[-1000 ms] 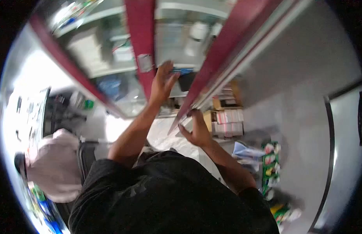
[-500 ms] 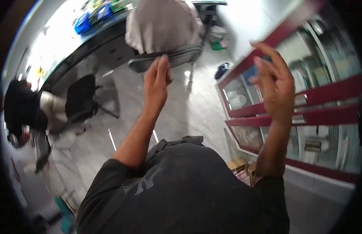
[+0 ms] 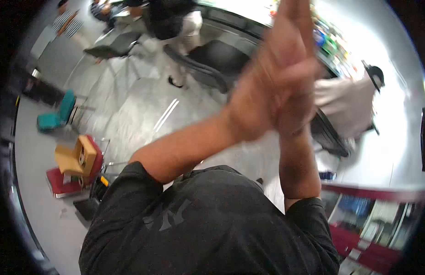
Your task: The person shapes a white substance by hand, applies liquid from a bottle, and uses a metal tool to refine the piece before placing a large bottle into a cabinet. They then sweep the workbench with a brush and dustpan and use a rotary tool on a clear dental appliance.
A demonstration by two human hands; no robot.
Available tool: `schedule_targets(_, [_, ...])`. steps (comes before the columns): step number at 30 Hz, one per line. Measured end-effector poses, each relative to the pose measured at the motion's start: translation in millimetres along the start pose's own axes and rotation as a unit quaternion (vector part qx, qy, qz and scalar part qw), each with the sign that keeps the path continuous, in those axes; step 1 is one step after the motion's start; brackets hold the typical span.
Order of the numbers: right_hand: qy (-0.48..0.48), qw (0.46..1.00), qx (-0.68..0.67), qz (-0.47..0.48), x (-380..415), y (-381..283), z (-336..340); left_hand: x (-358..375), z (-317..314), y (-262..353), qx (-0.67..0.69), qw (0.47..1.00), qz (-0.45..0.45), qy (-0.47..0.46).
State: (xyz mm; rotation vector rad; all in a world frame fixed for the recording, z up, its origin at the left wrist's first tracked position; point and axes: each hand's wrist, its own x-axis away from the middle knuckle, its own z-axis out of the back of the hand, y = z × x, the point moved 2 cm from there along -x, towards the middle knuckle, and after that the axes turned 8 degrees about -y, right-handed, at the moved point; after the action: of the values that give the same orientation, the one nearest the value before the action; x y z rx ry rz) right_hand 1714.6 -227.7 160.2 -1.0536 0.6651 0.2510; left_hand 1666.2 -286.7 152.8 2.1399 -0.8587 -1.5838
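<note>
My left hand (image 3: 258, 94) and my right hand (image 3: 295, 112) are pressed together, or nearly so, in front of me at the upper right of centre. Their fingers stretch upward, and motion blurs them. The left hand covers much of the right one, so the contact between the palms is partly hidden. No object shows in either hand. Behind the hands, a black office chair (image 3: 219, 57) stands at a long workbench.
A person in a light top (image 3: 340, 101) sits at the bench on the right; others are at upper left. A cardboard box (image 3: 75, 160) rests on a red chair (image 3: 57, 181). A teal chair (image 3: 50, 120) stands beyond. A red-framed glass cabinet (image 3: 373, 195) is at lower right.
My hands, apart before, have come together and now overlap. The view has swung left, bringing the red chair and box into sight, while the cabinet has shifted to the lower right.
</note>
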Motion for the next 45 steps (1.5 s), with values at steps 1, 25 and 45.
schedule_targets(1, [-0.006,0.999,-0.036,-0.011,-25.0,9.8,-10.5,9.8,11.0,20.5,-0.052,0.999,-0.010,0.007])
schedule_targets(25, [-0.771,0.622,0.073,-0.119,-217.7,399.4,-461.8,679.4,73.1,48.8,0.117,0.131,0.541,0.822])
schedule_targets(45, [-0.493,0.679,-0.177,-0.515,-542.3,712.9,-720.1,471.7,877.0,400.2,-0.189,0.507,0.274,0.795])
